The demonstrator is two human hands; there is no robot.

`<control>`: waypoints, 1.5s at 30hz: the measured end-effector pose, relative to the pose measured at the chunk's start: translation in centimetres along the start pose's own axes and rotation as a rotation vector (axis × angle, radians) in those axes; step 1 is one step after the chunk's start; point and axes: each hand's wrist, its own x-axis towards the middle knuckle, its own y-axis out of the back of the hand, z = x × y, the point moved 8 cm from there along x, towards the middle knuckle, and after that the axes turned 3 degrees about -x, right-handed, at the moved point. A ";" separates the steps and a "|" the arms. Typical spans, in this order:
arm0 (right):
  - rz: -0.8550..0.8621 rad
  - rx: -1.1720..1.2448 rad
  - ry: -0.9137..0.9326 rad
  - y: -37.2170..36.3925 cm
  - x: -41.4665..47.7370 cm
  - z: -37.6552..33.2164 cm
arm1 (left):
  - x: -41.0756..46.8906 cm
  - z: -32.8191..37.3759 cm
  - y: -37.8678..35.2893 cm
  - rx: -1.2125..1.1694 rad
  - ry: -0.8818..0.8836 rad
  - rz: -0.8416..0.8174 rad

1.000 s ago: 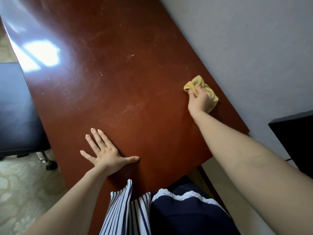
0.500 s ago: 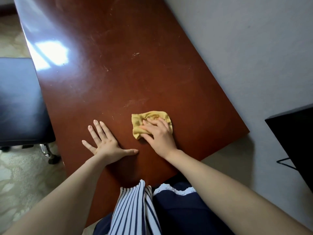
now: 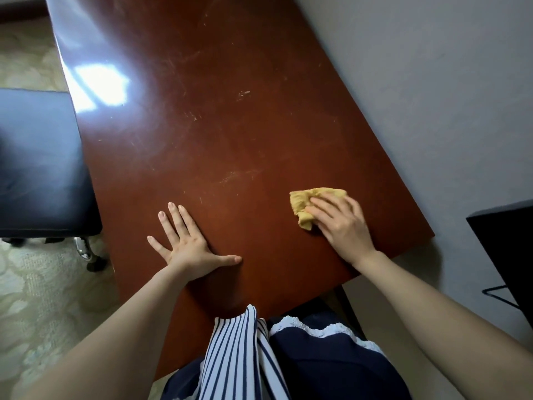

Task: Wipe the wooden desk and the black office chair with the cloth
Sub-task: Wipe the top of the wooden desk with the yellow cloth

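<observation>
The reddish-brown wooden desk [image 3: 230, 125] fills the middle of the view, glossy and scratched. A crumpled yellow cloth [image 3: 302, 204] lies on it near the front right corner. My right hand [image 3: 343, 226] presses down on the cloth with the fingers laid over it, covering its right half. My left hand [image 3: 187, 243] rests flat on the desk near the front edge, fingers spread, holding nothing. The black office chair [image 3: 37, 168] stands left of the desk; only its padded seat and part of the base show.
A grey wall [image 3: 418, 82] runs along the desk's right side. A black object [image 3: 507, 255] stands at the right edge of view. The chair's chrome leg and caster [image 3: 86, 252] sit on pale patterned carpet [image 3: 34, 298]. My striped and navy clothing touches the desk's front edge.
My right hand swept the cloth from the desk's right edge in toward my left hand, then back out to the right. My left hand stayed planted.
</observation>
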 end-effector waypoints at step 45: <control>-0.228 0.068 0.220 -1.2 5.1 -2.5 | -0.3 -0.1 0.4 -0.032 -0.008 0.015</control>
